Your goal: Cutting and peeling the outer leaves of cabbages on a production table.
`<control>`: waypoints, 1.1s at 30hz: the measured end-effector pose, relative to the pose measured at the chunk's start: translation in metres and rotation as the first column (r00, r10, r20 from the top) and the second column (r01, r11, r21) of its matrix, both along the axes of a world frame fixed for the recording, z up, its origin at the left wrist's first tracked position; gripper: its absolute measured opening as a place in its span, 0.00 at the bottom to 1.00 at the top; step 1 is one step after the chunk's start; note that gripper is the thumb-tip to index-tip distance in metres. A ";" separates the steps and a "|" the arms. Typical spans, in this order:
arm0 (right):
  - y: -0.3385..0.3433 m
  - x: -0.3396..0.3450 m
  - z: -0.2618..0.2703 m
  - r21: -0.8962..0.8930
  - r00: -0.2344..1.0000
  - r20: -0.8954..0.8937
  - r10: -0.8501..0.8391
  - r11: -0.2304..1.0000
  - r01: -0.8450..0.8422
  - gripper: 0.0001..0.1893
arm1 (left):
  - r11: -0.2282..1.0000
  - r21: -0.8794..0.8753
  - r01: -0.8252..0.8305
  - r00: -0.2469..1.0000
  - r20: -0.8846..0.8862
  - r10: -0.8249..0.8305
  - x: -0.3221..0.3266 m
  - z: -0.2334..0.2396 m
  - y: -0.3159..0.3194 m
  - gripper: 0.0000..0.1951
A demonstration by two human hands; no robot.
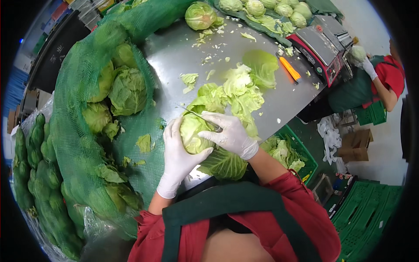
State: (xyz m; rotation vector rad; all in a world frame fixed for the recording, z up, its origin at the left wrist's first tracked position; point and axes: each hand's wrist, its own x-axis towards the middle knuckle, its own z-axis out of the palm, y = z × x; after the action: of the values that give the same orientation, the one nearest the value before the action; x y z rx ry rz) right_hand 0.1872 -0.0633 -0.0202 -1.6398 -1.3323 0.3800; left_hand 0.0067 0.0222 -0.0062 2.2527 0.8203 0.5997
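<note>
A pale green cabbage head [192, 134] is cupped from its left side by my left hand [180, 150], gloved in white. My right hand [227, 132], also gloved, grips a knife [199, 116] whose thin blade lies along the top of that cabbage. The knife's handle is mostly hidden in my fingers. Loose cabbage leaves [244, 95] are spread on the metal table [173, 62] just beyond my hands. A large dark green outer leaf [226, 165] lies beneath my right wrist, near the table's front edge.
A green mesh sack [75, 108] holding whole cabbages [128, 91] runs along the left. An orange-handled knife [289, 69] and a weighing scale [322, 46] are at the right. Below the edge, a green crate [304, 163] contains leaves. A co-worker [363, 78] holds a cabbage beyond the scale.
</note>
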 end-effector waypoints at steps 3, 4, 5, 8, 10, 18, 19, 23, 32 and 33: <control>-0.003 0.017 -0.005 -0.194 0.991 -0.037 -0.125 0.974 0.116 0.18 | 0.999 -0.037 0.003 0.999 0.043 -0.001 -0.015 0.000 -0.004 0.57; -0.005 0.029 -0.010 -0.270 0.981 -0.045 -0.190 0.947 0.171 0.17 | 1.000 -0.023 0.006 0.999 0.052 -0.005 -0.022 -0.001 -0.008 0.57; -0.006 0.042 -0.021 -0.234 0.967 0.069 -0.245 0.938 0.255 0.16 | 1.000 -0.010 0.011 0.998 0.061 -0.010 -0.029 -0.002 -0.012 0.57; -0.015 0.068 -0.023 -0.155 0.902 0.280 -0.329 0.912 0.380 0.18 | 0.998 -0.066 -0.021 0.996 0.086 0.027 -0.046 -0.012 -0.017 0.61; -0.014 0.061 -0.003 -0.035 0.891 0.332 -0.310 0.940 0.340 0.24 | 0.996 -0.082 -0.030 0.996 0.085 0.037 -0.053 -0.015 -0.021 0.63; -0.016 -0.006 0.015 -0.121 0.974 -0.082 0.212 0.968 -0.221 0.22 | 0.991 -0.090 -0.103 0.989 0.093 0.111 -0.058 -0.023 -0.029 0.65; -0.018 -0.004 0.012 -0.102 0.976 -0.108 0.187 0.975 -0.198 0.22 | 0.953 -0.295 -0.062 0.986 0.131 0.104 -0.056 -0.023 -0.030 0.64; -0.032 0.011 0.036 -0.343 0.986 -0.145 0.077 0.931 -0.124 0.22 | 0.946 -0.322 0.042 0.994 0.112 -0.005 -0.046 -0.025 -0.031 0.60; -0.046 0.014 0.038 -0.363 0.995 -0.063 0.073 0.928 -0.090 0.19 | 0.987 -0.055 0.152 0.980 0.141 -0.143 -0.027 -0.020 -0.036 0.59; -0.047 0.017 0.030 -0.406 0.995 -0.099 0.001 0.913 -0.041 0.17 | 0.980 -0.113 0.163 0.977 0.159 -0.144 -0.030 -0.022 -0.033 0.59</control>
State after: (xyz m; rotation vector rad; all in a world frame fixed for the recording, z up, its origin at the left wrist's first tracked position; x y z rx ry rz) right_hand 0.2042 -0.1099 0.0096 -1.9207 -1.2544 0.7850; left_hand -0.0231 -0.0109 -0.0277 2.1055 0.5866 0.6186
